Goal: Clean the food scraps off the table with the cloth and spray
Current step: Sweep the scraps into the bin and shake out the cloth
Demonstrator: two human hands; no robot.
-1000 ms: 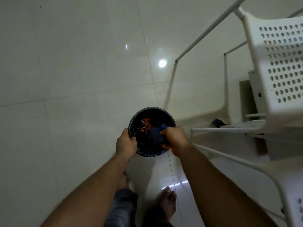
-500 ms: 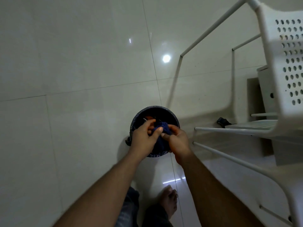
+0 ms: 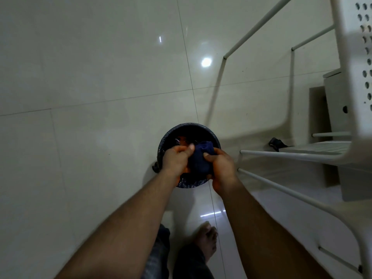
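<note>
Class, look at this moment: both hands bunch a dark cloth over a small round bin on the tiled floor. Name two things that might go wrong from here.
1. The left hand and right hand hold the cloth right above the bin; a loose grip might drop it in with the rubbish.
2. Shaken scraps may miss the narrow bin opening and land on the floor near the bare foot.

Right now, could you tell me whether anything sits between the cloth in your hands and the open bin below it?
Nothing visible does. Both the left hand and right hand grip the dark blue cloth directly over the bin, whose mouth is open and lidless.
</note>
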